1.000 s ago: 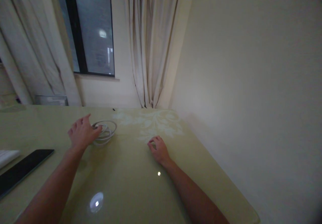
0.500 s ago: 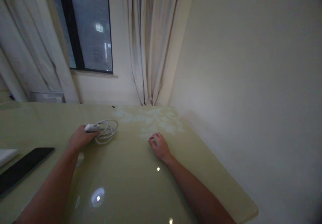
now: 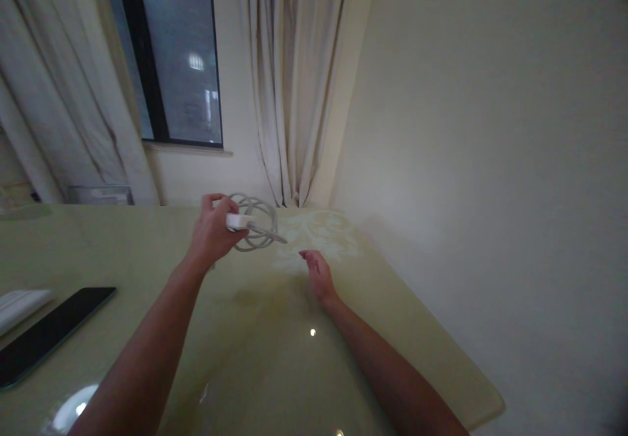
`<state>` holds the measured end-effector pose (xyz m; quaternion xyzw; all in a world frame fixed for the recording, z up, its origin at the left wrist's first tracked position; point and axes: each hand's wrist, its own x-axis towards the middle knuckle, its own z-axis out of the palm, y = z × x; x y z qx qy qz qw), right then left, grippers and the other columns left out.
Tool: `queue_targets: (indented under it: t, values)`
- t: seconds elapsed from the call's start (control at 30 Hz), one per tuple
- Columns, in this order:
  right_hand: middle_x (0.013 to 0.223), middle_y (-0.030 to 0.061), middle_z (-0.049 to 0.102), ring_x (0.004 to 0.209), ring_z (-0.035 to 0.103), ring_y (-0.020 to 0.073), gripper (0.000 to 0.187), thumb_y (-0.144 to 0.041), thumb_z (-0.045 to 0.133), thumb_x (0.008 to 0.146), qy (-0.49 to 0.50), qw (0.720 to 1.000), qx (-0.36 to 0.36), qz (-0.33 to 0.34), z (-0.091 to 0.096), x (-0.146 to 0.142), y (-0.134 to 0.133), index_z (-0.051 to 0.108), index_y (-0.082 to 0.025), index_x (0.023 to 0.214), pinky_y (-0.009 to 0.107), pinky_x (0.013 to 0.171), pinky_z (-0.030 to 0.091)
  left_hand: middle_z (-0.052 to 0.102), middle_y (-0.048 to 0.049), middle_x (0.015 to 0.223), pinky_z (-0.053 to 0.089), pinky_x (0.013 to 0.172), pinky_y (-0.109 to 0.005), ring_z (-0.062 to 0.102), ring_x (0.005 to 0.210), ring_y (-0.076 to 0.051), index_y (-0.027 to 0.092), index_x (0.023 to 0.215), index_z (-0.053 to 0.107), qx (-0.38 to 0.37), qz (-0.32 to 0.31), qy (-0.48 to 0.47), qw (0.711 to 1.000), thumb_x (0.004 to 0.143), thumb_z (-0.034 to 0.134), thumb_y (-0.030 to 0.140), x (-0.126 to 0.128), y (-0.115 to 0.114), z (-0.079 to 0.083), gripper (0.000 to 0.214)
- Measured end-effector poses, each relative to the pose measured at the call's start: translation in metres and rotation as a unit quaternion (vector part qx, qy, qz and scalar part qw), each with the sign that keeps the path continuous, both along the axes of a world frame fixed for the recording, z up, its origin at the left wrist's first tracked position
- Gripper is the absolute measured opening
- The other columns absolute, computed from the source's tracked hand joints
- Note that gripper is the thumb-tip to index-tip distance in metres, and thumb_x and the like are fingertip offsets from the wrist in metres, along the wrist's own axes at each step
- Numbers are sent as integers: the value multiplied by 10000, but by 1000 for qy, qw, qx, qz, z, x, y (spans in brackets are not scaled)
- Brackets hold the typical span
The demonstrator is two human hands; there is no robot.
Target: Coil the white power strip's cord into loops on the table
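Observation:
My left hand [image 3: 213, 230] is closed on a white charger [image 3: 237, 221], holding it above the table. A coiled pale cable [image 3: 262, 232] hangs from the charger toward the right, its loops in the air and one end pointing at my other hand. Just right of the cable, my right hand [image 3: 320, 274] is held low over the table with its fingers stretched out and nothing in them. A gap shows between these fingertips and the cable.
The glossy pale-green table [image 3: 275, 344] has a rounded corner at the lower right, beside a bare wall [image 3: 466, 161]. A dark flat tablet-like slab [image 3: 56, 335] and a white object [image 3: 22, 308] lie at left. Curtains [image 3: 299, 83] and a window [image 3: 179, 57] are behind.
My left hand has lifted the charger and its coiled cable and carried them to the right. My right hand has opened from a curled shape, staying near the same spot.

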<state>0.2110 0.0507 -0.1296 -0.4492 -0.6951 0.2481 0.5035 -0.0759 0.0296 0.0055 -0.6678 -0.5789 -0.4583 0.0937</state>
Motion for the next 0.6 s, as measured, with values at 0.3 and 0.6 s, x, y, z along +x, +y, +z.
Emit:
queue_targets:
  t: [0.3, 0.6]
  values:
    - [899, 60, 785, 858, 738, 224, 662, -782, 810, 731, 171, 937, -184, 244, 99, -30, 26, 779, -178, 999, 348, 810, 585, 526, -156, 1384, 593, 841, -363, 690, 982, -236, 205, 999, 613, 61, -198, 54, 977, 818, 740, 207, 54, -4, -10, 221]
    - [925, 56, 760, 804, 761, 221, 516, -641, 809, 848, 279, 780, -400, 393, 92, -58, 13, 687, -191, 1070, 376, 716, 651, 646, -140, 1246, 571, 942, -389, 671, 1133, -271, 192, 1022, 679, 107, -178, -43, 977, 815, 692, 196, 50, 5, -19, 207]
